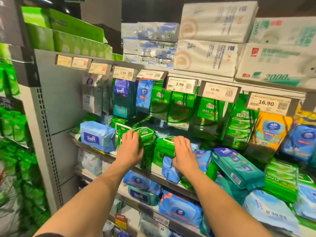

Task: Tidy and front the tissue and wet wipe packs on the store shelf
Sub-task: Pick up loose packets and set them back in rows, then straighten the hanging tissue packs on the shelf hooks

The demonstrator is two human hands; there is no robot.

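Both my hands are on green wet wipe packs on the middle shelf (pixel 102 153). My left hand (pixel 130 147) grips the front of a stack of green packs (pixel 145 134) with white lids. My right hand (pixel 183 152) is closed over the top of another green pack (pixel 165 144), which lies on a crumpled blue pack (pixel 169 168). A light blue Tempo pack (pixel 97 136) lies to the left of the stacks. A teal Tempo pack (pixel 237 168) lies tilted to the right, its end over the shelf edge.
Hanging green, blue and yellow packs fill the row behind, under price tags (pixel 179 84). Large white tissue bales (pixel 213 40) sit on the top shelf. Blue wipe packs (pixel 179 211) crowd the lower shelf. A grey perforated upright (pixel 46 134) bounds the left side.
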